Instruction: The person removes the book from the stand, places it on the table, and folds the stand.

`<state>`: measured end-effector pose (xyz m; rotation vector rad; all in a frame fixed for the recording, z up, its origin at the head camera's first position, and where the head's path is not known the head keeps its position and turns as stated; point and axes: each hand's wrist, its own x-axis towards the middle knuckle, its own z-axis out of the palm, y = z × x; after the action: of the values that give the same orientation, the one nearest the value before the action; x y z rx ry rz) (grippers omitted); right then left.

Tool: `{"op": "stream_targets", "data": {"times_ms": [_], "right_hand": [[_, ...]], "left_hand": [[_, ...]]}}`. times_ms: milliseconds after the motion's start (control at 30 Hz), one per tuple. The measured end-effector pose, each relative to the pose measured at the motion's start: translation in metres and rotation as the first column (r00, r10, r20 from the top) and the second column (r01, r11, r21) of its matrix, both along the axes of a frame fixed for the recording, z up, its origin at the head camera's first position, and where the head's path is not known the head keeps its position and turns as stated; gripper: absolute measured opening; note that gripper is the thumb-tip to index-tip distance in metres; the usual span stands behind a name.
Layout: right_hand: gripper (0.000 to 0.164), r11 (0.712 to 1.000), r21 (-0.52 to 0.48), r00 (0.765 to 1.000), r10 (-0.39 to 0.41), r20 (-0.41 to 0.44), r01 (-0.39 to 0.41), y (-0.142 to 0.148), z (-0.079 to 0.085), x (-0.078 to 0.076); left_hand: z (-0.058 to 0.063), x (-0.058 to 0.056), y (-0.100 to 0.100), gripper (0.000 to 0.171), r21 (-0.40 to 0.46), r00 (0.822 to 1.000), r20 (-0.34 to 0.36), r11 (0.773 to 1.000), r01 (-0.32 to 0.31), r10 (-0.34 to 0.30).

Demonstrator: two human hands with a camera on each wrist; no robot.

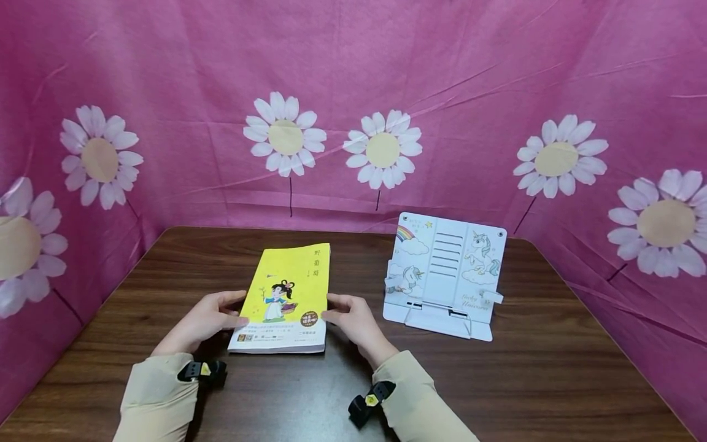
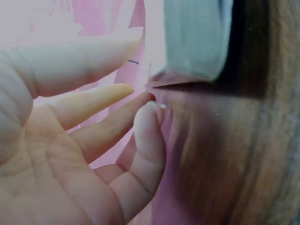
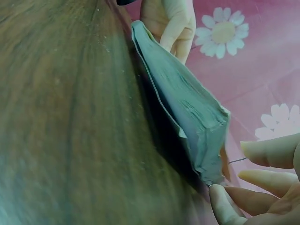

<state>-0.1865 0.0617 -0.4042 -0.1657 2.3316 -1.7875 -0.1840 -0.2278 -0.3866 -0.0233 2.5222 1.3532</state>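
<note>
A yellow paperback book point(image 1: 298, 270) with a cartoon girl on its cover lies face up on the brown table, its page edges point(image 3: 187, 98) showing in the right wrist view. Beside its left edge is my left hand point(image 1: 205, 319), thumb and fingers spread apart. In the left wrist view these fingers point(image 2: 108, 112) reach toward the book's corner point(image 2: 197, 42). My right hand point(image 1: 356, 325) is at the opposite edge, fingertips right at the book's side. From the right wrist, its thumb point(image 3: 272, 152) shows apart from the pages, with lower fingertips close by a corner.
A white book stand point(image 1: 444, 276) printed with unicorns and a rainbow stands tilted to the right of the book. Pink cloth point(image 1: 353, 67) with white daisies hangs behind and around the wooden table point(image 1: 552, 368). Each wrist wears a black strap point(image 1: 203, 372).
</note>
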Motion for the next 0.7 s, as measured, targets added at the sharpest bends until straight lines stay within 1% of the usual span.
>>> {"op": "stream_targets", "data": {"times_ms": [167, 300, 500, 600, 700], "right_hand": [[0.038, 0.999, 0.0, 0.999, -0.05, 0.011, 0.05, 0.005, 0.006, 0.001], [0.036, 0.997, 0.003, 0.997, -0.075, 0.0, 0.075, 0.01, 0.01, 0.002], [0.038, 0.998, -0.035, 0.998, -0.06, -0.024, 0.059, 0.018, 0.019, 0.008], [0.038, 0.997, -0.056, 0.997, -0.059, -0.046, 0.057, 0.022, 0.023, 0.012], [0.038, 0.995, -0.073, 0.996, -0.068, -0.065, 0.063, 0.026, 0.027, 0.015]], "left_hand": [[0.005, 0.0, 0.002, 0.066, -0.028, 0.998, -0.043, 0.999, -0.041, 0.04], [0.009, 0.0, 0.007, 0.06, 0.009, 0.994, -0.089, 0.998, -0.068, 0.069], [0.017, 0.001, 0.02, 0.057, 0.042, 0.984, -0.128, 0.992, -0.117, 0.122], [0.021, 0.001, 0.026, 0.055, 0.052, 0.978, -0.154, 0.99, -0.131, 0.138], [0.024, 0.001, 0.031, 0.053, 0.063, 0.974, -0.179, 0.989, -0.132, 0.141]]}}
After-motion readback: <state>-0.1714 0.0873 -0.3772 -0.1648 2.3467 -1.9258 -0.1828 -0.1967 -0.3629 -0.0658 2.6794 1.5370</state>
